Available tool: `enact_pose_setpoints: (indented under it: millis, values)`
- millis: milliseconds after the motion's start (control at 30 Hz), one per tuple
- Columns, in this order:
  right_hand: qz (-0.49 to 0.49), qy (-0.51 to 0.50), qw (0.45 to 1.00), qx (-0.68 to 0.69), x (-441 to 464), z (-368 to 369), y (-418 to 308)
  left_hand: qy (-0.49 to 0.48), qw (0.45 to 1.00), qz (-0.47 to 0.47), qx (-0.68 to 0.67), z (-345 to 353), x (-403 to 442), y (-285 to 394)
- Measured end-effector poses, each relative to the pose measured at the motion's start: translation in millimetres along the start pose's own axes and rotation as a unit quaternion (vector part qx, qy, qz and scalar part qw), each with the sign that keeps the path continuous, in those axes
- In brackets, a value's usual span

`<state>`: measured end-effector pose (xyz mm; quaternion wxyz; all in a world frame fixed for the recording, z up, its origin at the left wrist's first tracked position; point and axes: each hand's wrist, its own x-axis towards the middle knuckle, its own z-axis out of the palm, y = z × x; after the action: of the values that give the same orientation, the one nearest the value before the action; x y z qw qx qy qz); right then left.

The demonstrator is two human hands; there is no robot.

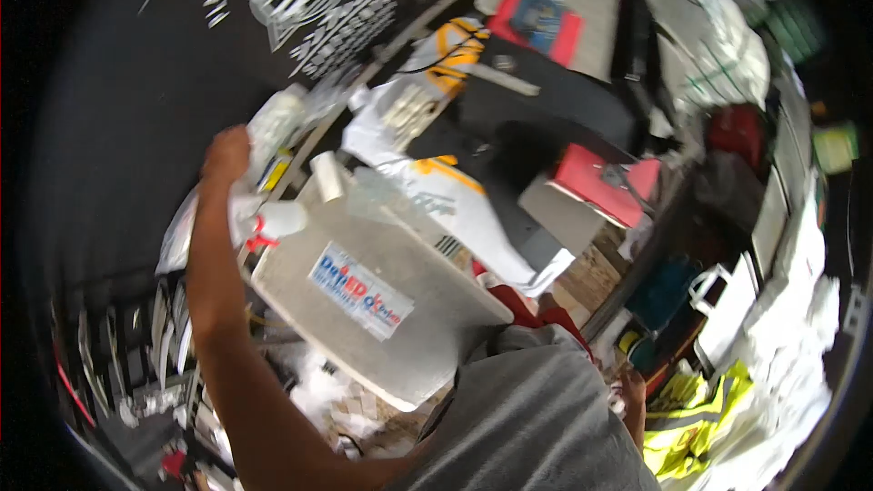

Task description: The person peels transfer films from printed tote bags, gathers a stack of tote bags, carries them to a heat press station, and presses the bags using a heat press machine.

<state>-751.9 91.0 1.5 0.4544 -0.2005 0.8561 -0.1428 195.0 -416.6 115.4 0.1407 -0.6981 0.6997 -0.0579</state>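
- Presently, the left hand [225, 155] is stretched far out, its fingers looking bent inward. It is blurred, so I cannot tell how far the grip is open, nor whether it has hold of anything.
- Just beside this grip, on its right, is the clear bag [275, 120], with something pale inside. Whether the fingers touch it, I cannot tell.
- Below the grip and a little to its right lies the white bottle [284, 217], with a red part [262, 235] at its end. Between bottle and bag there is a yellow item [275, 171].
- To the right of the bottle is the white roll [328, 175], close to the edge of the grey board [427, 332], which carries a sticker [362, 291].
- The right hand [630, 389] is low, well apart from the left one, near the yellow vest [700, 418]. Its fingers are too unclear; I cannot tell if they are closed or hold something.
- In my judgement, the bottle could be knocked over the edge of the board, because the forearm passes very near to it.
- The roll could also roll away, if the board receives a push, since its shape is round.
- The thin bag could tear or pull its neighbours along, if it is caught on the yellow item.
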Motion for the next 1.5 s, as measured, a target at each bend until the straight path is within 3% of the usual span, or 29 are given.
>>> enact_pose_setpoints:
  millis: [33, 67, 133, 167, 200, 233, 267, 300, 333, 400, 467, 500, 533, 567, 600, 633, 700, 767, 800, 867, 933, 1067, 1133, 1200, 1267, 1333, 1433, 1500]
  values:
    - [0.018, -0.008, 1.000, -0.007, 1.9, -2.0, 0.1, 0.041, 0.996, 0.068, -0.028, -41.5, -4.6, 8.7]
    - [0.005, -0.007, 0.999, -0.032, 0.3, -0.3, -11.9, 0.027, 0.993, -0.035, -0.112, -96.5, -12.9, 41.2]
    - [0.019, -0.025, 0.998, -0.059, 17.9, 0.4, 7.8, 0.190, 0.916, -0.045, -0.350, -144.3, -39.0, 66.0]
    - [0.015, -0.029, 0.999, -0.004, 21.2, 5.8, 5.3, 0.232, 0.872, -0.022, -0.429, -155.7, -50.0, 66.8]
    - [0.076, -0.076, 0.990, 0.087, 30.5, 5.9, -0.6, 0.236, 0.824, -0.058, -0.511, -178.1, -67.6, 78.6]
    - [0.130, -0.126, 0.968, 0.175, 39.5, 2.8, -7.5, 0.247, 0.819, -0.070, -0.513, -202.6, -87.5, 95.1]
    - [0.083, -0.105, 0.984, 0.114, 44.0, 2.8, -13.4, 0.267, 0.780, -0.079, -0.561, -225.0, -108.0, 120.1]
    - [0.037, -0.086, 0.994, 0.050, 46.8, 5.9, -18.0, 0.280, 0.744, -0.015, -0.607, -231.6, -123.5, 130.6]
    - [0.033, -0.075, 0.995, 0.064, 52.2, 9.4, -21.4, 0.267, 0.717, 0.026, -0.644, -246.7, -139.3, 151.2]
    - [-0.072, -0.061, 0.990, 0.106, 69.5, 15.0, -29.5, 0.289, 0.663, 0.092, -0.685, -254.8, -155.3, 195.8]
    - [-0.119, -0.051, 0.989, 0.074, 81.9, 8.7, -38.5, 0.219, 0.579, 0.124, -0.775, -264.5, -168.1, 245.9]
    - [-0.072, -0.046, 0.991, 0.101, 85.3, 4.4, -50.4, 0.208, 0.577, 0.156, -0.774, -267.1, -169.0, 276.1]
    - [-0.025, -0.043, 0.991, 0.128, 78.5, -2.4, -73.4, 0.158, 0.658, 0.113, -0.727, -283.9, -178.5, 305.3]
    - [-0.004, -0.054, 0.997, 0.054, 62.6, -13.8, -103.3, 0.144, 0.658, 0.161, -0.722, -277.1, -175.3, 333.5]
    - [-0.010, -0.052, 0.997, 0.059, 66.5, -20.6, -106.7, 0.089, 0.610, 0.166, -0.769, -280.7, -175.7, 370.5]
    - [-0.025, -0.061, 0.991, 0.116, 80.6, -33.9, -111.9, 0.083, 0.663, 0.301, -0.680, -292.0, -162.6, 427.9]
    - [-0.038, -0.069, 0.982, 0.174, 105.7, -50.6, -113.8, -0.010, 0.629, 0.317, -0.710, -286.0, -163.7, 489.0]
    - [-0.129, -0.062, 0.983, 0.118, 133.1, -67.2, -104.5, -0.089, 0.608, 0.331, -0.716, -292.3, -167.3, 546.8]
    - [-0.122, -0.063, 0.983, 0.124, 140.1, -75.5, -101.8, -0.128, 0.590, 0.337, -0.723, -293.3, -167.6, 575.6]
    - [-0.209, -0.083, 0.955, 0.193, 159.4, -93.7, -121.1, -0.201, 0.584, 0.333, -0.712, -289.7, -166.7, 633.8]
    - [-0.192, -0.096, 0.954, 0.208, 183.0, -116.4, -128.0, -0.286, 0.602, 0.324, -0.672, -298.9, -158.0, 687.8]
    - [-0.174, -0.087, 0.934, 0.298, 191.3, -181.9, -168.5, -0.274, 0.610, 0.360, -0.651, -314.8, -135.9, 783.0]
    - [-0.152, -0.099, 0.881, 0.437, 213.3, -206.4, -168.0, -0.212, 0.645, 0.369, -0.634, -329.4, -115.6, 825.7]
    - [-0.152, -0.073, 0.875, 0.455, 215.5, -242.1, -184.4, -0.138, 0.677, 0.387, -0.610, -347.0, -95.9, 862.4]
    - [-0.220, -0.022, 0.870, 0.441, 243.1, -261.5, -185.8, -0.118, 0.674, 0.409, -0.604, -364.5, -75.3, 891.1]
    - [-0.183, 0.018, 0.887, 0.424, 230.3, -294.9, -225.1, -0.112, 0.668, 0.431, -0.597, -406.1, -59.0, 911.9]
    - [-0.191, 0.040, 0.893, 0.405, 261.7, -309.7, -244.3, 0.050, 0.639, 0.561, -0.524, -507.7, -29.8, 934.0]
    - [-0.220, 0.027, 0.887, 0.405, 283.5, -317.1, -269.4, 0.190, 0.567, 0.638, -0.486, -576.4, -16.0, 936.2]
